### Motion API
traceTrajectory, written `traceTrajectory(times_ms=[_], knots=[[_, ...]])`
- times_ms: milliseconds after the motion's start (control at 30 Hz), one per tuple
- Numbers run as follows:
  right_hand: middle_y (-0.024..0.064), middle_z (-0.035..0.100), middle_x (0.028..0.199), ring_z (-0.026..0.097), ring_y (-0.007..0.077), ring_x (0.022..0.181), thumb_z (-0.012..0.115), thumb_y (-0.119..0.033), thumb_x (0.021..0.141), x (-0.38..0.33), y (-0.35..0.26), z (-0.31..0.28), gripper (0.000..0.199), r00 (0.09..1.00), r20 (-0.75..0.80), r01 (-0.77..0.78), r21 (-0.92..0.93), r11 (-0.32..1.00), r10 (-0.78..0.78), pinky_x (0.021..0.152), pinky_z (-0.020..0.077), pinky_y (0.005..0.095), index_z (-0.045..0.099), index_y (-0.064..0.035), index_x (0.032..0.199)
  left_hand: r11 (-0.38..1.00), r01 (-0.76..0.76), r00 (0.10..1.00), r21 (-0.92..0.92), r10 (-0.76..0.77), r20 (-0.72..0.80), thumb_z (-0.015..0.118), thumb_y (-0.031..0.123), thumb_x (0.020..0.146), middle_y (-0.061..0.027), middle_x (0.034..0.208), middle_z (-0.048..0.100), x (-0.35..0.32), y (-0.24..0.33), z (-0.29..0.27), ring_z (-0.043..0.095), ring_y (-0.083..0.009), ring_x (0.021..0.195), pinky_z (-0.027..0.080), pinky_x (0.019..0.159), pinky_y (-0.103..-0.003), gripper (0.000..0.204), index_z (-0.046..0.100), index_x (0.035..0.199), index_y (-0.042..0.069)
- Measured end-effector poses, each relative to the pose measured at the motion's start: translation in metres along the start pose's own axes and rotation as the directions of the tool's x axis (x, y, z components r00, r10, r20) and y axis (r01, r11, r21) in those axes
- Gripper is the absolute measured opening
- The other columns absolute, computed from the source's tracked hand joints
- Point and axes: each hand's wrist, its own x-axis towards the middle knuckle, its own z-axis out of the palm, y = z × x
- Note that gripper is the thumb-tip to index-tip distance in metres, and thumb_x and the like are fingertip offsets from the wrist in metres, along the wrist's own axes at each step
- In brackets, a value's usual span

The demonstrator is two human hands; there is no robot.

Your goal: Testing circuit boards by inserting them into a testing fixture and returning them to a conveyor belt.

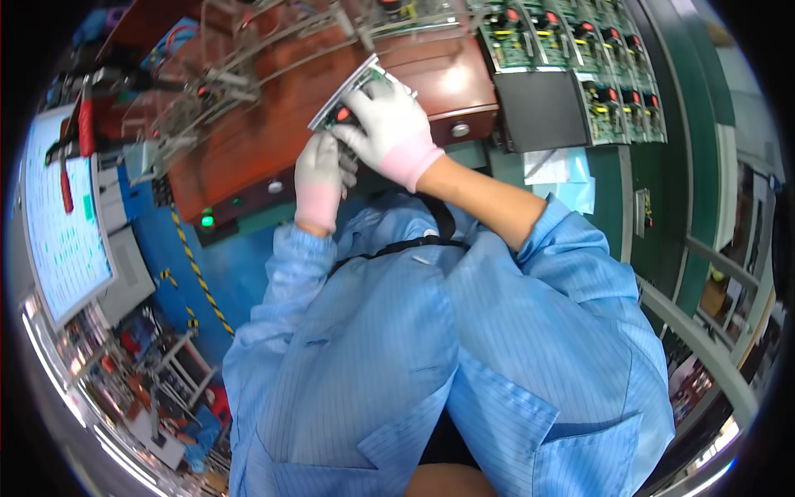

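A green circuit board with a silvery metal edge (358,81) is tilted in front of me, above the reddish-brown fixture. My right hand (385,128), in a white glove with a pink cuff, grips it from above, fingers bent over its face. A red-topped part (343,114) shows on the board beside those fingers. My left hand (320,178), gloved the same way, is closed at the board's lower end; its curled fingers partly hide what they touch there.
Behind the board stands the reddish-brown fixture (273,137) with clear frames and a green-lit button (207,219). Several circuit boards (571,37) stand in rows at the back right, beside a black pad (542,112). A screen (70,215) and red-handled tools (85,124) are at left.
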Motion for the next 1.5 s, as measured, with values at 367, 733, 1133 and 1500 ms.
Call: traceTrajectory(times_ms=[367,733,1133,1500], knots=[[0.0133,0.063,0.105,0.058,0.0308,0.092,0.069,-0.029,0.085,-0.080,0.115,-0.122,0.039,0.829,-0.227,-0.558,-0.282,0.781,0.511,0.081,0.0483,0.0390,0.063,-0.0074,0.117,0.978,-0.189,0.832,0.090,0.111,0.544,0.047,0.025,0.104,-0.0097,0.104,0.064,-0.030,0.019,0.101,0.061,-0.0147,0.084,0.052,0.069,-0.025,0.030,0.055,0.126,0.006],[0.0153,0.069,0.110,0.065,0.0361,0.098,0.049,-0.047,0.096,-0.126,0.241,-0.233,0.045,0.494,-0.278,-0.813,-0.483,0.325,0.824,0.082,0.0514,0.0442,0.063,-0.0136,0.122,0.949,-0.238,0.843,0.205,0.098,0.529,0.048,0.024,0.103,-0.0071,0.110,0.065,-0.027,0.001,0.085,0.061,-0.0148,0.090,0.051,0.076,-0.026,0.027,0.060,0.122,0.010],[0.0057,0.070,0.100,0.065,0.0196,0.085,0.062,-0.015,0.094,-0.080,0.103,-0.210,0.019,0.903,-0.261,-0.382,-0.129,0.915,0.341,0.078,0.0513,0.0295,0.068,-0.0033,0.109,0.325,-0.867,0.448,0.379,0.840,0.305,0.057,0.026,0.091,-0.0044,0.115,0.067,-0.029,-0.031,0.029,0.063,-0.0230,0.101,0.047,0.092,-0.036,0.028,0.067,0.113,0.012],[0.0106,0.067,0.101,0.066,0.0287,0.086,0.057,-0.014,0.092,0.009,0.030,-0.001,0.025,0.983,0.134,-0.137,0.100,0.985,0.124,0.076,0.0513,0.0350,0.064,-0.0092,0.116,0.133,-0.531,0.538,0.837,0.815,0.212,0.058,0.041,0.089,-0.0160,0.150,0.040,0.017,-0.063,-0.019,0.041,-0.0333,0.135,0.027,0.114,-0.046,0.060,0.049,0.143,0.017]])
